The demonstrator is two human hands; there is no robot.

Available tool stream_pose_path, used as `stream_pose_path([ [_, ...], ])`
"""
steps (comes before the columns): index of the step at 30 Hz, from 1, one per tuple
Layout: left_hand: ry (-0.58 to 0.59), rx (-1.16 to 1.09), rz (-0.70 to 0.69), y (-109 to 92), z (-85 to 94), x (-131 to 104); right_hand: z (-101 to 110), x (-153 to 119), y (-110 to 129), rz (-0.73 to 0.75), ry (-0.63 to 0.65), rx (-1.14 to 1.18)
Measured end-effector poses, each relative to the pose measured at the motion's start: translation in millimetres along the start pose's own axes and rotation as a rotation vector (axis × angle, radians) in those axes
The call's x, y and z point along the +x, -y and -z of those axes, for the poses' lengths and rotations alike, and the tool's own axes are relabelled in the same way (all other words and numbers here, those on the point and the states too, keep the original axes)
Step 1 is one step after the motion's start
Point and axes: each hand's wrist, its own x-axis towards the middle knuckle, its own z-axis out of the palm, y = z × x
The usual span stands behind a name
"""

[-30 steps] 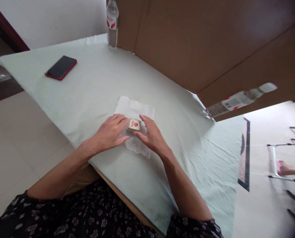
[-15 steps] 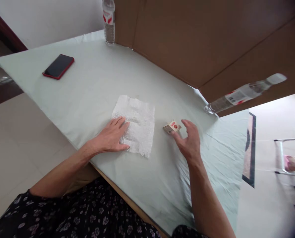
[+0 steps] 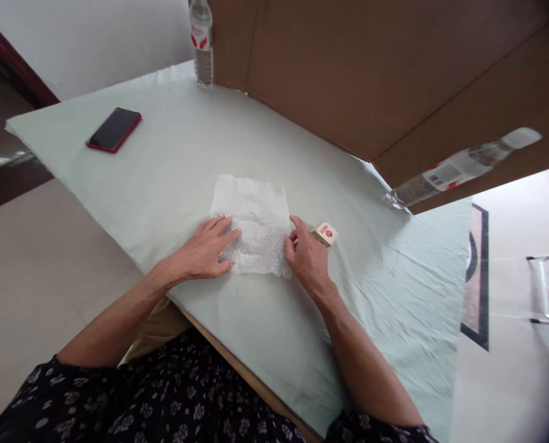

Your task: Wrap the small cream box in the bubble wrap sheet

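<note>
A sheet of white bubble wrap (image 3: 260,215) lies flat on the cloth-covered table in front of me. My left hand (image 3: 209,249) rests on its left edge with the fingers spread. At the right edge, my right hand (image 3: 307,255) has its fingers curled in against the wrap and appears to pinch its border; the exact contact is partly hidden. Just behind the right hand sits a small cream-coloured box (image 3: 326,234) with a red mark on top, its near left part covered by the hand.
A phone in a red case (image 3: 114,130) lies at the far left. One water bottle (image 3: 203,49) stands at the back, another bottle (image 3: 454,172) at the right, both beside a tall brown cardboard panel (image 3: 320,67). The pale green tablecloth (image 3: 163,147) is wrinkled on the right.
My right hand has moved left from beside the small box to the bubble wrap's right edge. The wrap has turned slightly and lies straighter. My left hand stays on it.
</note>
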Motion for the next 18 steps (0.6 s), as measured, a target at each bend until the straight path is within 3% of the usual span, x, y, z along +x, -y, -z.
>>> stream_pose_path([
  [3, -0.014, -0.009, 0.006, 4.5, -1.6, -2.6, 14.8, -4.1, -7.2, -0.016, -0.048, -0.03],
  [7, -0.064, -0.104, 0.001, 11.5, -3.1, -7.4, 34.4, -6.1, -36.7, -0.005, -0.232, -0.094],
  [9, -0.115, -0.164, 0.02, 13.3, -4.3, -7.6, 37.9, -3.1, -56.7, -0.058, -0.228, -0.129],
  [12, -0.21, -0.214, 0.074, 14.5, -9.0, -4.6, 37.1, 1.5, -77.2, -0.167, -0.109, -0.029],
  [15, -0.271, -0.204, 0.094, 16.0, -16.8, -1.1, 38.8, 1.9, -71.5, -0.211, -0.087, 0.151],
  [18, -0.283, -0.172, 0.08, 17.6, -23.1, -0.1, 44.1, 1.6, -39.6, -0.128, -0.157, 0.294],
])
